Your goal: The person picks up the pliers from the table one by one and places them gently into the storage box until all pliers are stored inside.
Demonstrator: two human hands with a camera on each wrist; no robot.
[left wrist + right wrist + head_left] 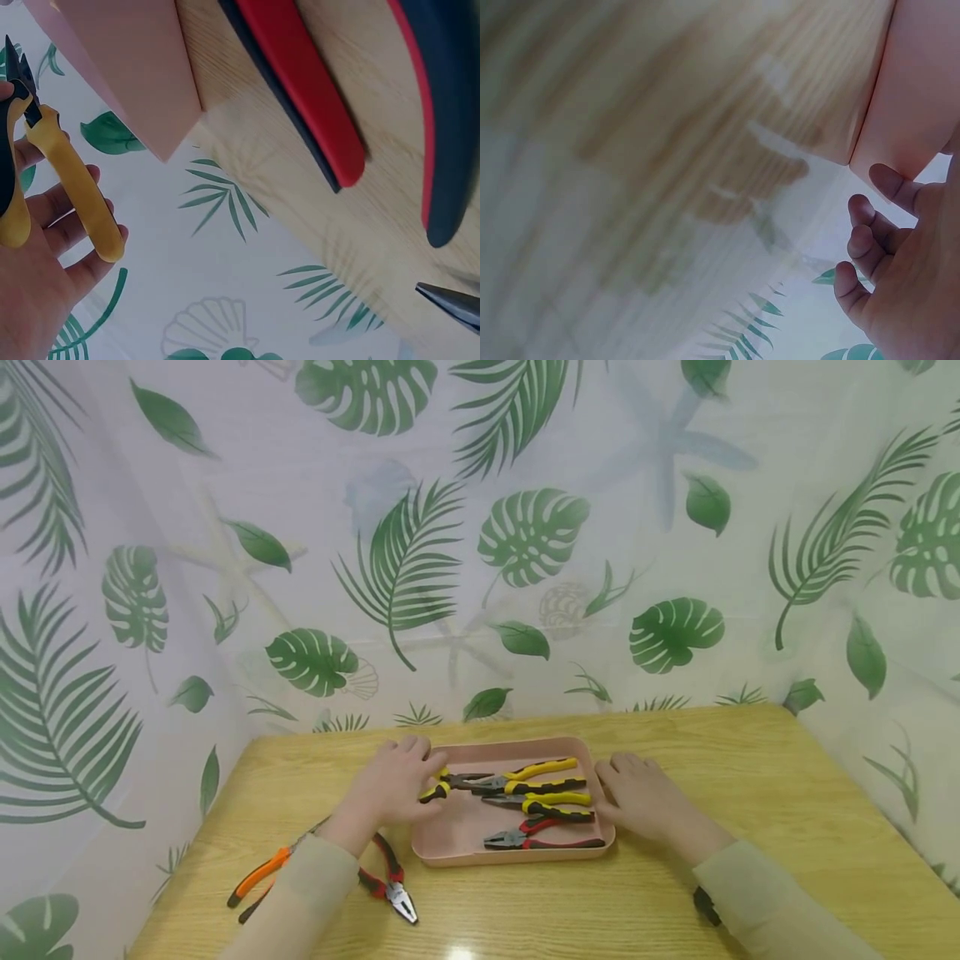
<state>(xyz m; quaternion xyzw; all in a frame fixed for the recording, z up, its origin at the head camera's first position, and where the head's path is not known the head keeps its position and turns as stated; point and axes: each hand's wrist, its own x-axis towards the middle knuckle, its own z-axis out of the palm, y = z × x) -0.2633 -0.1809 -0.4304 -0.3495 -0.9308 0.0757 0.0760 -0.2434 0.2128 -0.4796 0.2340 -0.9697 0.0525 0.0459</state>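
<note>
A pink tray (pixel 457 847) sits on the table. Over its left end my left hand (pixel 390 785) holds long-nose pliers (pixel 75 180) with yellow and black handles, their jaws pointing right in the head view. Inside the tray lie yellow-black pliers (pixel 543 768), a second yellow-black pair (pixel 558 806) and red-black combination pliers (pixel 510 839). At the tray's right end rests my right hand (pixel 648 797). Its fingers (pixel 862 240) are loosely bent, and one touches the tray wall (pixel 907 97) in the right wrist view; the thumb is mostly hidden there.
Red-black pliers (pixel 397 897) lie spread on the table left of the tray. Beyond them, partly under the left forearm, are orange-black pliers (pixel 258 877). A small black object (pixel 705 906) shows beside the right sleeve. A leaf-patterned wall covering (pixel 450 677) rises behind the table.
</note>
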